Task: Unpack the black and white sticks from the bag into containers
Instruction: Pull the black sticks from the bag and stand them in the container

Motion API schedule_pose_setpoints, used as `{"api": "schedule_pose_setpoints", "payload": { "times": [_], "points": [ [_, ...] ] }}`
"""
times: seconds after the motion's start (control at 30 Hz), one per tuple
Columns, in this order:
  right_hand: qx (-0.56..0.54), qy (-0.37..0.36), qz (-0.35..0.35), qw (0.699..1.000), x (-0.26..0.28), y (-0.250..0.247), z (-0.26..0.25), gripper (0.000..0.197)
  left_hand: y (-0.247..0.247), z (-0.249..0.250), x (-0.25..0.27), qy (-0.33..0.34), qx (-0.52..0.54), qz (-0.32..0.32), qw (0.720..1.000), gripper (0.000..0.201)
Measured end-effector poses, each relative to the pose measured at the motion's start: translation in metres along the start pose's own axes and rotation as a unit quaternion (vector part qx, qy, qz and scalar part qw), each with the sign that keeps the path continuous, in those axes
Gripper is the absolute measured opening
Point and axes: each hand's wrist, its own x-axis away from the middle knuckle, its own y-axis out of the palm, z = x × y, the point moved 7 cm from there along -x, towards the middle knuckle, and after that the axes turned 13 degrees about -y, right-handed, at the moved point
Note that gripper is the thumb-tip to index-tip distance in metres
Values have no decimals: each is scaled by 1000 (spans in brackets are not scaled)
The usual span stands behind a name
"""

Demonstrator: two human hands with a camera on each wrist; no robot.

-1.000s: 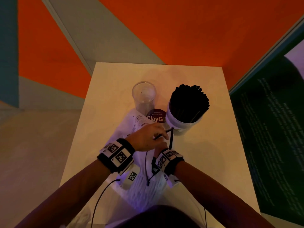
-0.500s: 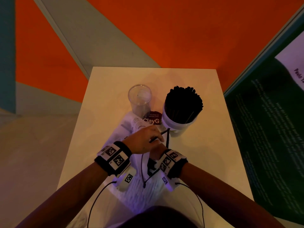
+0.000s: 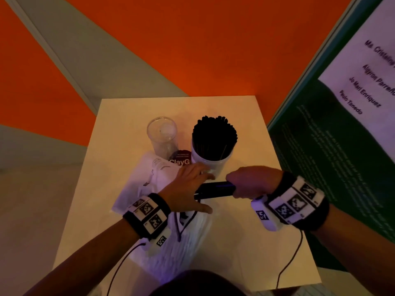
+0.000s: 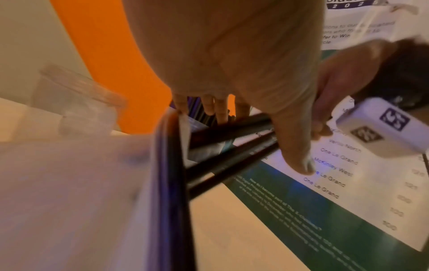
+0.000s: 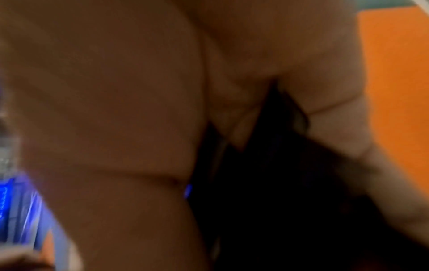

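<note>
My right hand (image 3: pixel 250 183) grips a bundle of black sticks (image 3: pixel 214 190) and holds it level just above the mouth of the white bag (image 3: pixel 149 184). The left hand (image 3: pixel 190 186) lies flat on the bag with straight fingers and the thumb spread out, right beside the bundle. In the left wrist view the black sticks (image 4: pixel 232 144) run under the left hand (image 4: pixel 243 77) toward the right hand (image 4: pixel 336 82). A white cup (image 3: pixel 210 162) packed with black sticks stands behind the hands. An empty clear glass (image 3: pixel 162 133) stands to its left. No white sticks are in sight.
The small white table (image 3: pixel 245 242) has bare surface at the right and front. A dark green board with printed text (image 3: pixel 320 157) stands close along the table's right side. Orange and grey floor lies beyond the far edge. Thin cables hang from both wrists.
My right hand has come out of the bag to the right with a bundle of black sticks. The left hand let go of the bag's black handle and flattened.
</note>
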Motion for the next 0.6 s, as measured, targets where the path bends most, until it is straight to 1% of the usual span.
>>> {"api": "schedule_pose_setpoints", "payload": {
  "times": [0.03, 0.07, 0.13, 0.17, 0.2, 0.23, 0.27, 0.3, 0.33, 0.37, 0.43, 0.47, 0.5, 0.53, 0.57, 0.6],
  "points": [
    [-2, -9, 8, 1000, 9, -6, -2, 19, 2, 8, -5, 3, 20, -8, 1000, 80],
    [-1, -14, 12, 1000, 16, -11, -5, 18, 4, 13, -10, -7, 57, -20, 998, 74],
    [-14, -29, 32, 999, 26, -21, -11, 19, 7, 17, -15, -37, 143, -44, 988, 55],
    [-37, -36, 56, 997, 30, -27, -11, 25, 5, 17, -16, -38, 164, -36, 985, 40],
    [-65, -43, 94, 992, 33, -35, -9, 34, 3, 15, -16, -41, 172, -19, 984, 24],
    [-99, -51, 152, 982, 38, -45, -7, 45, 0, 10, -16, -45, 185, -5, 982, 11],
    [-144, -66, 224, 962, 42, -56, -4, 56, -2, 5, -15, -57, 199, 3, 978, 14],
    [-191, -83, 299, 931, 46, -64, -3, 64, -5, 2, -14, -65, 219, 10, 973, 18],
    [-229, -96, 360, 899, 48, -69, -4, 67, -7, -1, -15, -74, 246, 13, 966, 20],
    [-255, -104, 399, 875, 47, -69, -6, 67, -9, -2, -15, -76, 268, 13, 960, 19],
    [-291, -112, 429, 848, 35, -62, -13, 63, -11, -1, -16, -73, 284, 14, 956, 16],
    [-318, -119, 447, 828, 31, -59, -14, 60, -12, 0, -16, -71, 290, 16, 954, 17],
    [-357, -134, 476, 793, 28, -58, -13, 57, -14, -1, -16, -71, 301, 19, 951, 18],
    [-406, -159, 509, 742, 29, -59, -11, 53, -15, -2, -16, -79, 323, 22, 943, 18],
    [-457, -191, 535, 685, 30, -59, -10, 50, -18, -3, -16, -86, 346, 25, 934, 17],
    [-495, -227, 547, 636, 29, -58, -10, 50, -22, -3, -16, -90, 367, 30, 925, 14]
  ]
}}
